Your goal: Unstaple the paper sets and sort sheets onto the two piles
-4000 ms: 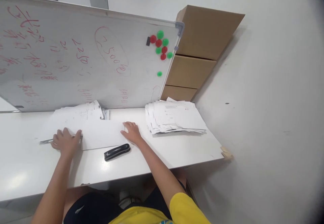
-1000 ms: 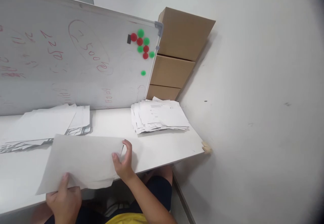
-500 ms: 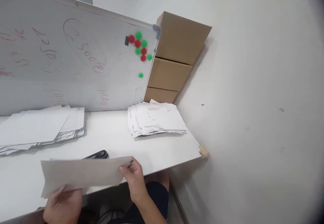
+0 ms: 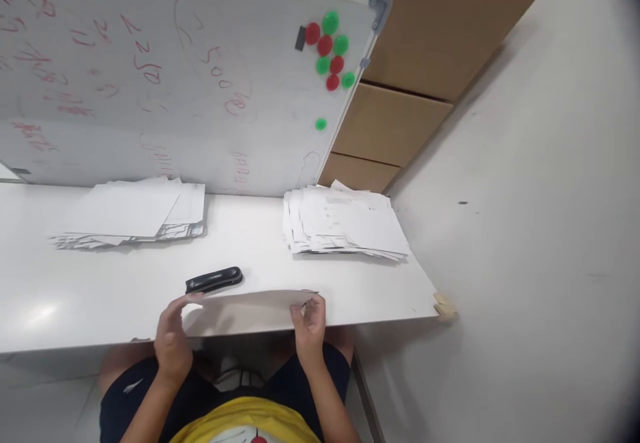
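Both of my hands hold a sheaf of white paper (image 4: 245,311) on edge at the front rim of the white table (image 4: 100,303). My left hand (image 4: 173,336) grips its left end and my right hand (image 4: 310,321) pinches its right end. A black stapler (image 4: 214,280) lies on the table just behind the paper, nearer my left hand. One paper stack (image 4: 133,216) rests at the back left and another paper stack (image 4: 343,223) at the back right.
A whiteboard (image 4: 175,76) with red writing and red and green magnets (image 4: 330,49) leans behind the table. Stacked cardboard boxes (image 4: 400,109) stand at the back right. The table's right corner (image 4: 443,309) ends by bare floor.
The paper sheaf was lifted off the table and turned on edge at the front rim. My hands have closed in toward each other, and the stapler shows fully.
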{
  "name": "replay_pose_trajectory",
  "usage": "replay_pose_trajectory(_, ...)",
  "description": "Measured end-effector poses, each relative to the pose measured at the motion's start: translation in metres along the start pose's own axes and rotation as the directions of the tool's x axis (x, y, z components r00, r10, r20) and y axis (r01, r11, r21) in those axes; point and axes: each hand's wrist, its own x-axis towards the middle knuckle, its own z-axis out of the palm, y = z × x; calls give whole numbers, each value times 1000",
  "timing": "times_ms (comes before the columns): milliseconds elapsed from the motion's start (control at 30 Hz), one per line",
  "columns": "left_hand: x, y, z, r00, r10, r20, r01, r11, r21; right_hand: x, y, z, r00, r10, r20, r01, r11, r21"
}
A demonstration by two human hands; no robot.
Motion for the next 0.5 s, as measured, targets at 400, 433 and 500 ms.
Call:
replay_pose_trajectory(400, -7, 36, 25, 972, -222, -74, 231, 961, 152, 19, -41, -18, 985, 60, 161, -48, 995, -82)
replay_pose_trajectory(433, -11, 36, 24, 968, -216, -128, 236, 958, 163, 20, -43, -20, 984, 56, 170, -40, 995, -92)
replay_pose_trajectory(500, -15, 36, 21, 967, -220, -130, 242, 949, 199, 21, -48, -25, 981, 66, 185, -44, 992, -119)
